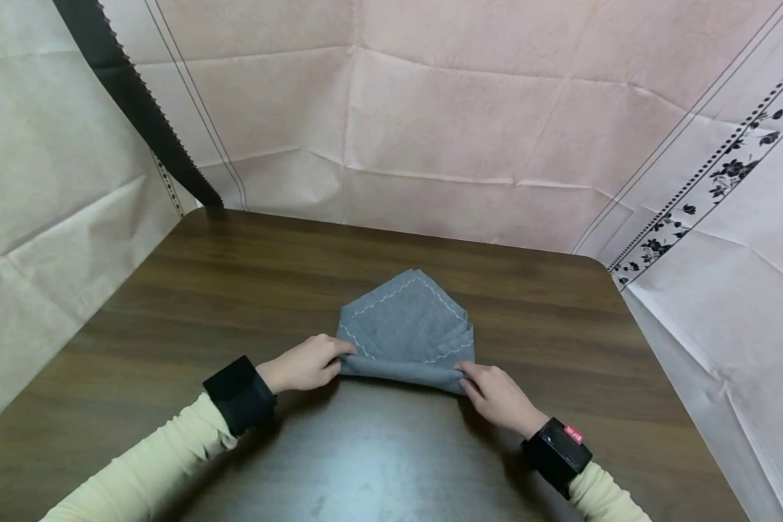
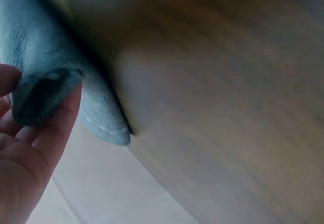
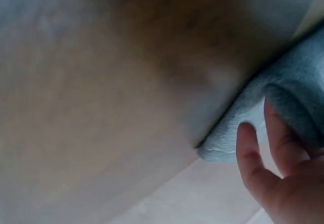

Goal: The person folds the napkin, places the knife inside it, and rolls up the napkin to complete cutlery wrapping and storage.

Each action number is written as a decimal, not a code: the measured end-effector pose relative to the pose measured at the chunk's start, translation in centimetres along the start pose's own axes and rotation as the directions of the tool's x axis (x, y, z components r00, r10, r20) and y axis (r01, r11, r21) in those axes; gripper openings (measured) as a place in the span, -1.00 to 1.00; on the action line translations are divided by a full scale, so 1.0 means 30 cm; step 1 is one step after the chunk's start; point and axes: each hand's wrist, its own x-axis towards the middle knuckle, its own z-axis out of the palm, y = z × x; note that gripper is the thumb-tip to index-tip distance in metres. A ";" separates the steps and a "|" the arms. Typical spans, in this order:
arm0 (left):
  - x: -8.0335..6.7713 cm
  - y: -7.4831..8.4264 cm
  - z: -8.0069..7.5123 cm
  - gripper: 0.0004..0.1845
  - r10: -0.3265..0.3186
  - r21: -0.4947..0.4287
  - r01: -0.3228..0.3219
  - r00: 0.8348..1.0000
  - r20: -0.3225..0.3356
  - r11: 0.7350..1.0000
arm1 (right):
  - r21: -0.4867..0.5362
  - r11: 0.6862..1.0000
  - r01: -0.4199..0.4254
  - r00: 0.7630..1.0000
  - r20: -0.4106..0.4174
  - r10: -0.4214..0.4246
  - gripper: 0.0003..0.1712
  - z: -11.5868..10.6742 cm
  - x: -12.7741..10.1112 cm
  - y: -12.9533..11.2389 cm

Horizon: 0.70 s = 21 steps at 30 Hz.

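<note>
Left hand [image 1: 303, 365]: fingers curled, pinching the near-left corner of the grey cloth [image 1: 407, 333]. Right hand [image 1: 499, 397]: thumb and fingers pinching the near-right corner. Both grips sit on the folded near edge.

Cloth lies near the middle of the dark wooden table [image 1: 235, 290], folded into layers, white stitch lines on top, far end tapering to a point. The left wrist view shows the fold held between the fingers [image 2: 61, 118]; the right wrist view shows the same edge bunched over the fingertips [image 3: 248, 148].

Risks as we judge them:
- Layers on the right side look stepped, so a pinch that catches only the top plies would let the lower ones slide and skew the fold.
- Uneven pull between the hands would twist the near edge off square.

Can't make out:
- How many layers each pinch actually holds, since both wrist views are blurred and very close.
- The underside of the cloth.
- Both thumbs, which are mostly hidden in the head view.

Pink sheeting [image 1: 463, 109] backs the table.
</note>
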 end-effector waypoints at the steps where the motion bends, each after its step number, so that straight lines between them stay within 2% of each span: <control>1: 0.003 -0.008 -0.006 -0.68 -0.004 -0.039 0.004 1.000 -0.004 0.999 | 0.048 0.999 -0.013 1.000 0.007 0.013 -0.82 -0.007 0.000 0.008; 3: 0.008 -0.027 -0.017 -0.69 -0.021 -0.097 0.021 1.000 -0.001 0.995 | 0.138 0.990 -0.034 0.999 0.014 0.033 -0.84 -0.017 0.003 0.021; 6: 0.016 -0.051 -0.027 -0.74 -0.045 -0.124 0.042 0.999 -0.019 0.991 | 0.215 0.974 -0.070 0.997 0.000 0.072 -0.86 -0.026 0.013 0.037; 8: 0.025 -0.064 -0.032 -0.78 -0.058 -0.109 0.053 0.997 -0.047 0.993 | 0.221 0.969 -0.113 0.993 -0.011 0.119 -0.87 -0.028 0.022 0.048; 12: 0.045 -0.077 -0.040 -0.89 -0.086 -0.051 0.081 0.990 -0.107 0.995 | 0.159 0.967 -0.200 0.977 -0.039 0.208 -0.87 -0.032 0.039 0.066; 16: 0.054 -0.067 -0.037 -0.97 -0.125 0.070 0.137 0.980 -0.157 0.988 | 0.097 0.971 -0.220 0.970 -0.086 0.228 -0.89 -0.041 0.044 0.076; 18: 0.052 -0.052 -0.033 -0.98 -0.092 0.175 0.126 0.978 -0.189 0.977 | 0.087 0.978 -0.191 0.972 -0.125 0.201 -0.89 -0.048 0.037 0.071; 21: 0.043 -0.019 -0.029 -0.96 0.014 0.327 0.059 0.976 -0.217 0.943 | 0.030 0.995 -0.094 0.977 -0.189 0.098 -0.87 -0.053 0.020 0.060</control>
